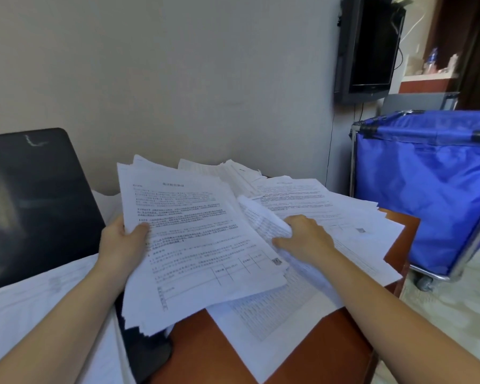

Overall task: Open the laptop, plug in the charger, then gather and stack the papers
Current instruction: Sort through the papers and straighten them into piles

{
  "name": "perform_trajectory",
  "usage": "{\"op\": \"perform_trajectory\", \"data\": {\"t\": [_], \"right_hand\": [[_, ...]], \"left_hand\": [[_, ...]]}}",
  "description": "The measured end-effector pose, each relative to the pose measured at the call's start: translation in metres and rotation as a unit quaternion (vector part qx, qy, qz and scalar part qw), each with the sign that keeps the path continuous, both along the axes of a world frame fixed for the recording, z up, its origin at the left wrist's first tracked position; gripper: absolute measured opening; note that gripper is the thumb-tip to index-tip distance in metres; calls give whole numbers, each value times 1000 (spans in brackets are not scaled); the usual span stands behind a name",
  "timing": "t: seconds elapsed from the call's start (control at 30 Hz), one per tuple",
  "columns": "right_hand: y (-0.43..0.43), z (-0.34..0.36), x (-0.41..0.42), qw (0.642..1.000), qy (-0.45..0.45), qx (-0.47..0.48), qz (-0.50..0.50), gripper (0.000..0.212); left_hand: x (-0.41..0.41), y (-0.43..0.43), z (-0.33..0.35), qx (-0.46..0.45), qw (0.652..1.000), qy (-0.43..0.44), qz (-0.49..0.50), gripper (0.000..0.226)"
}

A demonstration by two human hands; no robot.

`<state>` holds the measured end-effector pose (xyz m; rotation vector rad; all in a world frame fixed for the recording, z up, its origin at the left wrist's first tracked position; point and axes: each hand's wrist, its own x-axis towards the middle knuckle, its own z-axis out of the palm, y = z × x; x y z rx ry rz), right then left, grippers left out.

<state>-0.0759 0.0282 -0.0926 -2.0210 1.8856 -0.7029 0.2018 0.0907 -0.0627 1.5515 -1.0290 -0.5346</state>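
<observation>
Gathered stack (200, 245) gripped by left hand (122, 239), frame centre; curled sheet (263, 217) pinched by right hand (305, 236), just right of stack; loose papers (344, 217) spread rightward, nearer right hand.

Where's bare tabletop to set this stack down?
Bare wood shows in a near patch of the table, between the stack held in the left hand and the loose sheets the right hand grips, plus a thin strip at the far right corner. The middle and back are crowded with paper.
</observation>
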Motion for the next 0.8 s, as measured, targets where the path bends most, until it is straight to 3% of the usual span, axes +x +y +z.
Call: {"op": "perform_trajectory", "data": {"t": [0.13, 0.27, 0.4, 0.6, 0.7, 0.8], "right_hand": [[-7, 2, -12, 980, -199, 16, -9, 17], [-6, 14, -27, 916, -392, -53, -68, 23], [-1, 18, -34, 871, -466, -115, -107, 35], [-4, 17, -43, 778, -552, -224, -200, 25], [-8, 13, -48, 741, -561, -272, -250, 33], [-13, 9, -50, 713, -574, -284, -287, 18]], "left_hand": [[0, 1, 1, 4, 1000, 28, 4, 28], [-1, 2, 2, 5, 999, 34, 4, 28], [-2, 2, 1, 14, 999, 29, 1, 25], [-3, 5, 4, 22, 999, 46, 0, 27], [-3, 6, 5, 27, 999, 47, -2, 27], [-3, 6, 5, 31, 998, 49, -8, 24]]}}
